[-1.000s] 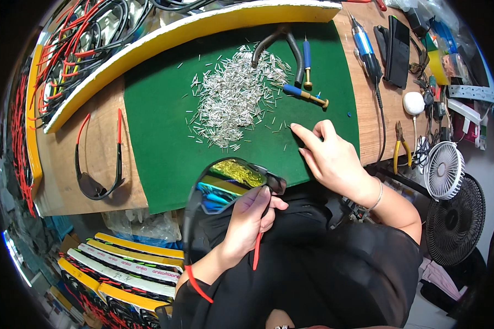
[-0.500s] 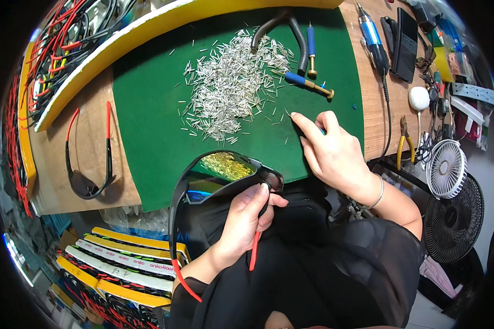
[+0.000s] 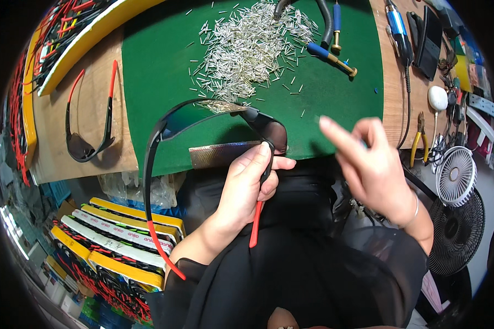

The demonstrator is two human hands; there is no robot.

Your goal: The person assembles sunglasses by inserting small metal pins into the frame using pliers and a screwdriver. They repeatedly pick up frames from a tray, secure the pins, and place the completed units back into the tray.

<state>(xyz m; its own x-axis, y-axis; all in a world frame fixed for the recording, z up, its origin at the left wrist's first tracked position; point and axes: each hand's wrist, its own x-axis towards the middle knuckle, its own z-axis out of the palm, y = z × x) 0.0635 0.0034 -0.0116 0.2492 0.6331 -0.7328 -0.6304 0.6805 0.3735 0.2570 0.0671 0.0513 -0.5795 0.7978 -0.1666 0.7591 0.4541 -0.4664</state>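
My left hand (image 3: 250,183) grips a pair of black sunglasses (image 3: 214,118) with red-tipped arms by its right hinge, holding it over the near edge of the green mat (image 3: 153,82). One arm curves down to my left, the other points down past my wrist. My right hand (image 3: 370,164) hovers beside it to the right, fingers spread and lifted, holding nothing that I can see. A heap of small silver pins (image 3: 247,49) lies on the mat beyond the glasses.
A second pair of black-and-red sunglasses (image 3: 88,118) rests on the wooden bench at left. Blue-handled tools (image 3: 332,55) lie at the mat's far right. Pliers (image 3: 420,137), a small white fan (image 3: 455,175) and trays of glasses (image 3: 115,241) surround me.
My right hand has lifted off the mat and come toward me with its fingers spread. My left hand has raised the sunglasses higher over the mat's edge.
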